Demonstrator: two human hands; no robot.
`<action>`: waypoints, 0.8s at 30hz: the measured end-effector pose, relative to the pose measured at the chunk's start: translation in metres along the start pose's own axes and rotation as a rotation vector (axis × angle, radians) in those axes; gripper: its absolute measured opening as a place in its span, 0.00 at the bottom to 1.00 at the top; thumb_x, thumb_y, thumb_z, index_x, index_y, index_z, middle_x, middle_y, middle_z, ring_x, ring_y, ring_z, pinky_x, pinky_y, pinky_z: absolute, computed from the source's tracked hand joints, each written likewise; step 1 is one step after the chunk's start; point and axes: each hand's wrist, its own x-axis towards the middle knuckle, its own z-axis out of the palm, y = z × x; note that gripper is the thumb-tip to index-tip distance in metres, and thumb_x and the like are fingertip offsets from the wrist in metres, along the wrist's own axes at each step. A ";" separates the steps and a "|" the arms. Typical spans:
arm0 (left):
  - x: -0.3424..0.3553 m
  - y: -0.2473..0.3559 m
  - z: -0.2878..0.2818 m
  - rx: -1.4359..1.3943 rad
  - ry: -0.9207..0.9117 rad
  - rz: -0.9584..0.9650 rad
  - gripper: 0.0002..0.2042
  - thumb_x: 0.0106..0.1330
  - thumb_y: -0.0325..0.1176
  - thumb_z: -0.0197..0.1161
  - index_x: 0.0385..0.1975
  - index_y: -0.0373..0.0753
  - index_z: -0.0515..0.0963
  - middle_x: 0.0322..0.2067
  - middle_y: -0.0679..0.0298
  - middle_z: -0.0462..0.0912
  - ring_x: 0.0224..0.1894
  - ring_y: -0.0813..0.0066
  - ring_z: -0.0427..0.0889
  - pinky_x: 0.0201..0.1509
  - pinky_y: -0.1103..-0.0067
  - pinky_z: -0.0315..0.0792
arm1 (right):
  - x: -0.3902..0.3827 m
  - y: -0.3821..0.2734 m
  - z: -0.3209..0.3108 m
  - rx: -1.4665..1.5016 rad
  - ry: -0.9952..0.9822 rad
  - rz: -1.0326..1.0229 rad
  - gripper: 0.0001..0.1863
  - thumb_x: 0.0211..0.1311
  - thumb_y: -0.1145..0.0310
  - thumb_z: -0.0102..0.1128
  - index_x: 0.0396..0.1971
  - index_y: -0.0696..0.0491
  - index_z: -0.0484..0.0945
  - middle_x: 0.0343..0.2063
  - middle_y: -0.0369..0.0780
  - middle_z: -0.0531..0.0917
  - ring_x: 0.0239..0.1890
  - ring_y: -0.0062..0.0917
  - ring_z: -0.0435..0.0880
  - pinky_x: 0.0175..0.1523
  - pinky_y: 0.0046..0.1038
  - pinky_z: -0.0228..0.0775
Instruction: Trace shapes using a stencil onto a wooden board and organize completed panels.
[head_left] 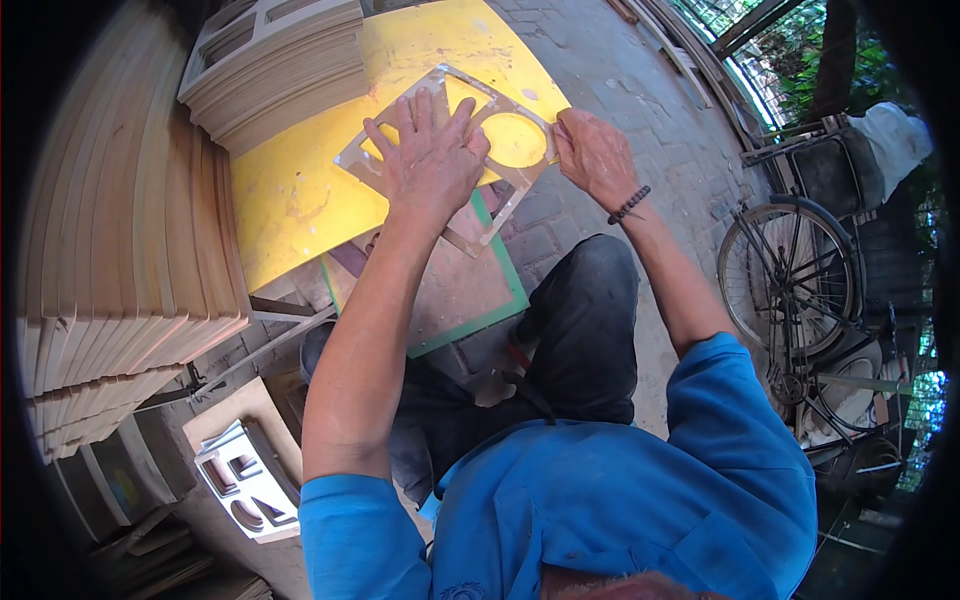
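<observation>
Setting: brick-paved floor (655, 130), part-open to greenery at upper right. Along the left, a tall stack of wooden boards (125, 210). On the right, a black bicycle (790, 265), well apart from the work.

Tabletop (300, 215): yellow, scuffed, paint-flecked. At its upper left, a smaller stack of cut boards (290, 95), openings visible in the top one. A green-edged panel (455, 300) lies lower, near the knees. Lower left: white cut-out sheets (245, 485).

Work piece: one cut-out board (498, 102), turned cornerwise at the tabletop's right edge, lower corner overhanging. White specks along its rim.

Left hand (430, 150): palm down on the board, fingers spread. Right hand (595, 155): at the right corner, fingers bent together, apparently pinching it; underside hidden. Dark beaded bracelet (629, 204) on that wrist.

Progress (judgement): openings already cut through, the round one clear to the yellow below; board not stacked. Rim finish cannot be judged, so any remaining work on it is uncertain.
</observation>
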 end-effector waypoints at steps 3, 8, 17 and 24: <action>0.000 0.001 -0.005 0.010 -0.024 -0.021 0.27 0.75 0.54 0.38 0.71 0.57 0.65 0.75 0.51 0.54 0.77 0.49 0.49 0.72 0.34 0.33 | -0.010 -0.014 -0.004 0.002 0.003 0.002 0.08 0.64 0.67 0.57 0.29 0.56 0.73 0.28 0.48 0.80 0.34 0.47 0.82 0.36 0.46 0.73; 0.000 -0.001 -0.003 0.006 0.012 0.000 0.27 0.75 0.54 0.38 0.71 0.58 0.66 0.75 0.51 0.54 0.77 0.50 0.49 0.71 0.34 0.33 | -0.006 -0.011 -0.003 0.008 0.031 0.025 0.08 0.64 0.67 0.57 0.29 0.55 0.73 0.27 0.49 0.80 0.34 0.47 0.82 0.36 0.46 0.73; 0.000 0.000 -0.001 -0.027 0.030 -0.019 0.26 0.74 0.53 0.39 0.70 0.58 0.68 0.74 0.52 0.56 0.77 0.51 0.49 0.72 0.34 0.33 | -0.020 -0.023 -0.004 0.045 0.080 0.055 0.08 0.65 0.67 0.57 0.29 0.55 0.75 0.28 0.49 0.81 0.32 0.48 0.83 0.35 0.47 0.73; 0.000 -0.004 0.001 -0.082 0.044 -0.041 0.26 0.72 0.52 0.42 0.68 0.57 0.70 0.74 0.53 0.56 0.78 0.51 0.46 0.73 0.37 0.27 | -0.027 -0.031 -0.001 0.044 0.105 0.030 0.08 0.66 0.67 0.57 0.30 0.55 0.75 0.28 0.49 0.81 0.32 0.48 0.82 0.35 0.47 0.73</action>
